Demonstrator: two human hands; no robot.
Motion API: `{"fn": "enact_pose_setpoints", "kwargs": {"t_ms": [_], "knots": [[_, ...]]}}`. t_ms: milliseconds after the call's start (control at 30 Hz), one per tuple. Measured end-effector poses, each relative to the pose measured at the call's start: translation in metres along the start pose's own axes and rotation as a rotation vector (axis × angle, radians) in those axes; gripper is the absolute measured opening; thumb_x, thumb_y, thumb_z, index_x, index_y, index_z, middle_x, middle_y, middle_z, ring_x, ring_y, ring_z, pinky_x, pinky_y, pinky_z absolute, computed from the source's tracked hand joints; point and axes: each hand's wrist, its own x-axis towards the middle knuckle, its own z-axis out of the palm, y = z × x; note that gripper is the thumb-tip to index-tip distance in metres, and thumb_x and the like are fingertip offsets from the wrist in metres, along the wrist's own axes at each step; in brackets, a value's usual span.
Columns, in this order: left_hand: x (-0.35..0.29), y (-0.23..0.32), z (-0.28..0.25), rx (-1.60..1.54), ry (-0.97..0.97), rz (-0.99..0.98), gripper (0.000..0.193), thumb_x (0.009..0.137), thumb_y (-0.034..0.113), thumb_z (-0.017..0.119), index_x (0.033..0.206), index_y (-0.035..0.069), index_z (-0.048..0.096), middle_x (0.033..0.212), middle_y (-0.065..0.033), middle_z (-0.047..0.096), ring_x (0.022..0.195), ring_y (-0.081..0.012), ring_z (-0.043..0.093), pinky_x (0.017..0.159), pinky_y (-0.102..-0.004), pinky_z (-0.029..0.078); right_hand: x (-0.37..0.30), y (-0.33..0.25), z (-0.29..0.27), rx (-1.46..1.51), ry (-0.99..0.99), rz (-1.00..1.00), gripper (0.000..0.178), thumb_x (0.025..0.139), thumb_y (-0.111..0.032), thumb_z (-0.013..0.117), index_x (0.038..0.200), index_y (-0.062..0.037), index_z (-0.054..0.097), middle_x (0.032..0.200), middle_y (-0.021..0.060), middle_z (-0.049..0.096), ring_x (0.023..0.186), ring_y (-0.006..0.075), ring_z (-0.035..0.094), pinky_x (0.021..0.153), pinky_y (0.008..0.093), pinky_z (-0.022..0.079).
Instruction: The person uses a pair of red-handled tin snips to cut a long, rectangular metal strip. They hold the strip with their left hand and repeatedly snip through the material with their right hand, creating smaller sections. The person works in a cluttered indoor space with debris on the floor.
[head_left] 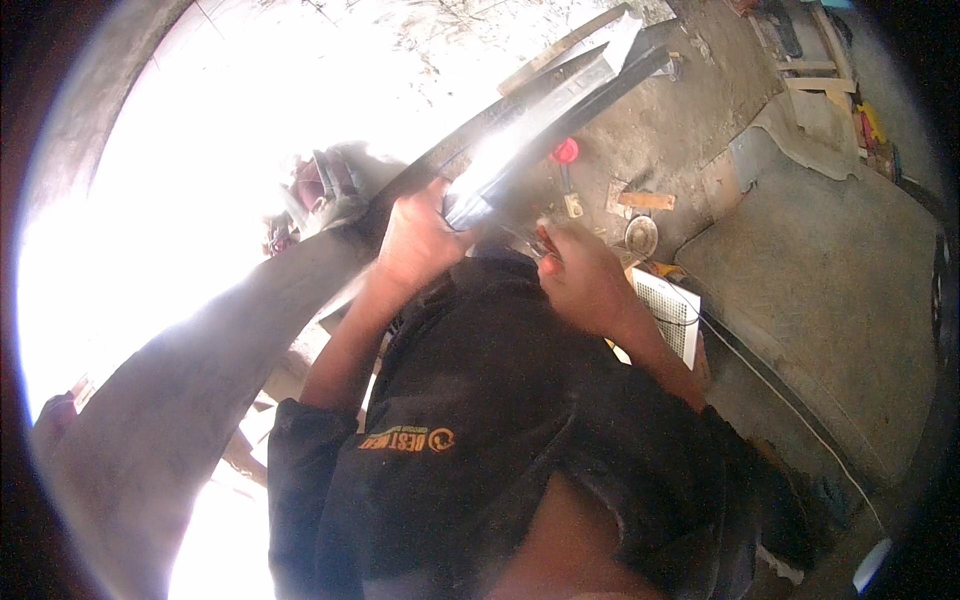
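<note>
A long, shiny metal channel [545, 125] slants from the middle toward the far right, with glare along its face. My left hand [420, 235] is closed around its near end, thumb along the edge. To the right, my right hand [585, 275] is closed on a thin hand tool [522, 238] with a reddish handle and a narrow metal shaft. The shaft points left toward the channel's near end. Blur hides the tool's tip, and I cannot tell whether it touches the metal.
A grey ledge [220, 335] runs along my left, with bright glare beyond. Past my right hand are a pink round object [565, 151], a wood scrap [650, 201], a round dish [641, 237] and a white perforated box [680, 310]. A cable [785, 390] crosses the right side.
</note>
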Motion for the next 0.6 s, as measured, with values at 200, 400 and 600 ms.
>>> {"fn": "enact_pose_setpoints", "kwargs": {"t_ms": [200,400,600], "knots": [[-0.005,-0.005,0.017,0.007,0.026,-0.015,0.041,0.072,0.022,0.083,0.097,-0.003,0.064,0.081,-0.0198,0.071,0.074,-0.0268,0.072,0.069,-0.0386,0.056,-0.013,0.010,0.003,-0.035,-0.057,0.137,0.037,0.087,-0.018,0.063,0.119,0.0011,0.058,0.108,0.0230,0.062,0.103,0.0417,0.061,0.092,0.0518,0.047],[-0.006,-0.008,0.019,-0.340,0.008,0.086,0.031,0.075,0.012,0.079,0.099,-0.001,0.065,0.076,-0.0075,0.070,0.063,-0.0173,0.067,0.060,-0.0322,0.054,-0.017,0.005,-0.007,-0.140,-0.038,0.075,0.047,0.085,-0.020,0.067,0.126,-0.0008,0.055,0.111,0.0198,0.061,0.104,0.0397,0.060,0.092,0.0502,0.047],[-0.010,0.004,0.014,-0.730,-0.274,-0.164,0.021,0.077,-0.002,0.074,0.096,-0.001,0.066,0.071,-0.0061,0.067,0.053,-0.0109,0.062,0.046,-0.0243,0.047,-0.027,0.004,-0.017,-0.206,0.003,0.018,0.054,0.082,-0.021,0.070,0.128,0.0005,0.053,0.110,0.0184,0.060,0.106,0.0377,0.058,0.091,0.0493,0.045]]}}
